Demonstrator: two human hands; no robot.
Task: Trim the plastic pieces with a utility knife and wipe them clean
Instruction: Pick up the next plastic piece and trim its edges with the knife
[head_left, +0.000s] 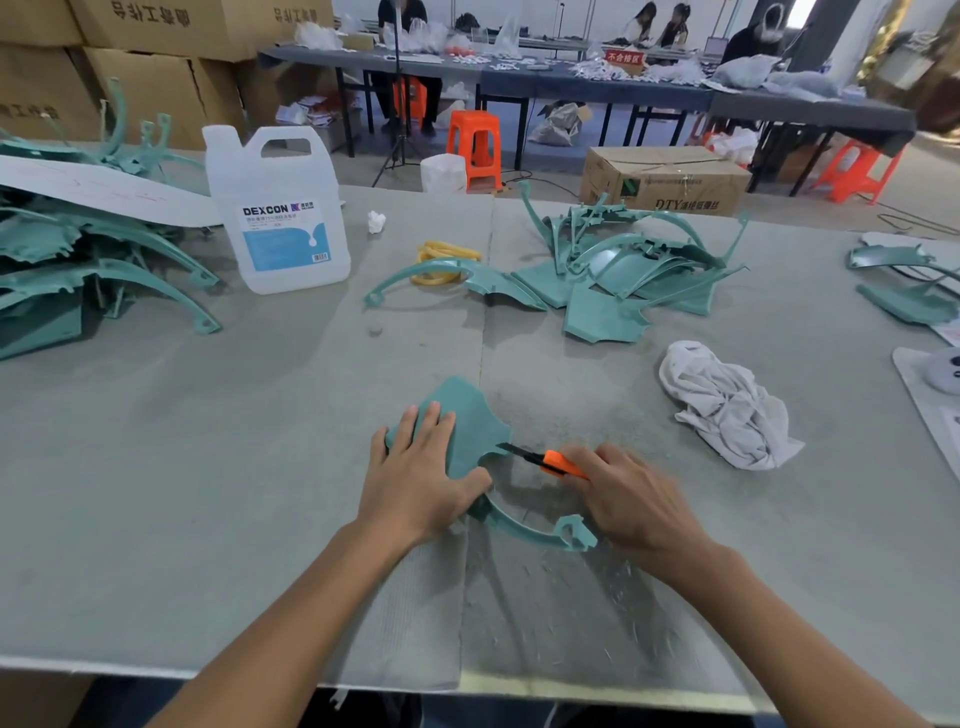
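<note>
Now left hand (421, 475) presses the piece (470, 421) flat at table centre, fingers straight and together, right hand (631, 501) curled round knife (545, 460), blade at piece's 3 o'clock edge; slip toward the thumb could cut it.

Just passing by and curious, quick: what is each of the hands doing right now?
Left hand: open, pressing flat on the teal plastic piece.
Right hand: closed around the orange utility knife, blade at the piece's edge.

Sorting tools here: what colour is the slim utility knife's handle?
Bright orange, on the utility knife gripped in the right hand; head view.
</note>
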